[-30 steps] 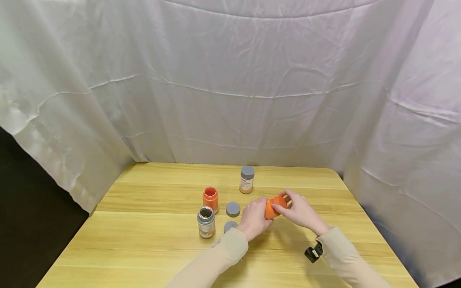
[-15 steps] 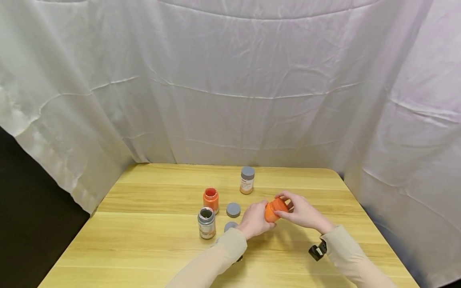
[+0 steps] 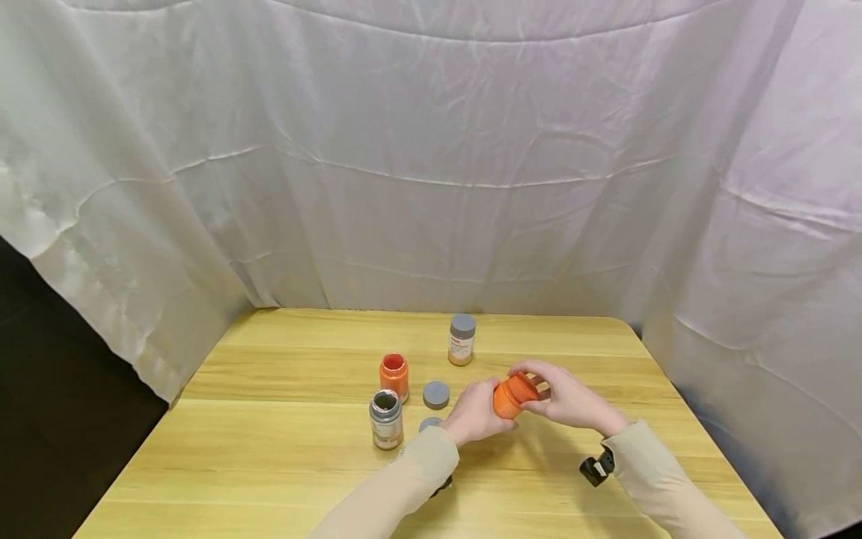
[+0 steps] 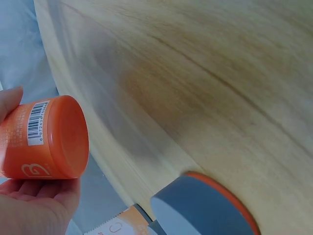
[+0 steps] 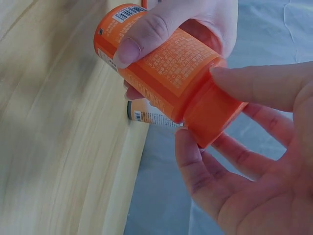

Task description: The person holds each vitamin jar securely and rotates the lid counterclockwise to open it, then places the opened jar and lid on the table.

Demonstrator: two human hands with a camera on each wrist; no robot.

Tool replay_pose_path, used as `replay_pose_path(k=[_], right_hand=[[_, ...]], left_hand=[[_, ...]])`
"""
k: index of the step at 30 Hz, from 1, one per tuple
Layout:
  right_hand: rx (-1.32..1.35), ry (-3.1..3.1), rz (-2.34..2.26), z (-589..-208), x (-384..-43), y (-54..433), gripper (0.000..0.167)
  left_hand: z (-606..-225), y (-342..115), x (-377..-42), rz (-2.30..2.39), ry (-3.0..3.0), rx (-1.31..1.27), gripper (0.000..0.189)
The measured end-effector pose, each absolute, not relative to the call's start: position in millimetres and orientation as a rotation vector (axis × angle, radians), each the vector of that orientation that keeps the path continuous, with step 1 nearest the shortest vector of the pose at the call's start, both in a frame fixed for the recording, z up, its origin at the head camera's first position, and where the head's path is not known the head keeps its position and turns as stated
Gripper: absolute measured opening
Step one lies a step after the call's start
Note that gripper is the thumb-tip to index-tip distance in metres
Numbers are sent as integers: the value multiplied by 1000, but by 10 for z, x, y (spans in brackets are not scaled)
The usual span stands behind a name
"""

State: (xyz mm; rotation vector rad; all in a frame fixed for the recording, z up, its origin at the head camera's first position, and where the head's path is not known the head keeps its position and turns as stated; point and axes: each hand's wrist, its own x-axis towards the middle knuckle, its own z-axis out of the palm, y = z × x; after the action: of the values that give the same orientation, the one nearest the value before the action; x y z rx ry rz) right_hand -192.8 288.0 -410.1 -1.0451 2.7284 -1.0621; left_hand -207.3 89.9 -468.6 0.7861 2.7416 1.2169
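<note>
An orange plastic bottle (image 3: pixel 506 402) is held tilted above the table, its lid end toward the right. My left hand (image 3: pixel 475 413) grips the bottle's body, thumb across the printed label in the right wrist view. My right hand (image 3: pixel 571 398) has its thumb and fingertips around the orange lid (image 5: pixel 211 117), which sits on the bottle's neck. In the left wrist view the bottle's bottom (image 4: pixel 68 137) and barcode show. Part of the left hand's grip is hidden behind the bottle in the head view.
Left of the hands stand an uncapped orange bottle (image 3: pixel 394 382) and an uncapped grey bottle (image 3: pixel 387 425). Two grey lids (image 3: pixel 435 394) lie beside them, one partly behind the left arm. A grey-lidded bottle (image 3: pixel 461 342) stands further back, before the curtain (image 3: pixel 431 224).
My right hand's grip has shifted round the lid: the thumb sits lower and the fingertips further left. The left hand keeps its hold on the bottle, barely moving.
</note>
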Motion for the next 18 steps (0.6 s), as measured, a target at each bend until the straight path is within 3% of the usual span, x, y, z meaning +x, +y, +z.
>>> replay_pose_path(k=[8, 18], right_hand=[[-1078, 2728, -1054, -4097, -1915, 2873, 45], [-1032, 2812, -1135, -4104, -1874, 2764, 19]], left_hand=[[-4686, 892, -2058, 1282, 2680, 764, 41], [-4694, 891, -2039, 1326, 2638, 764, 42]])
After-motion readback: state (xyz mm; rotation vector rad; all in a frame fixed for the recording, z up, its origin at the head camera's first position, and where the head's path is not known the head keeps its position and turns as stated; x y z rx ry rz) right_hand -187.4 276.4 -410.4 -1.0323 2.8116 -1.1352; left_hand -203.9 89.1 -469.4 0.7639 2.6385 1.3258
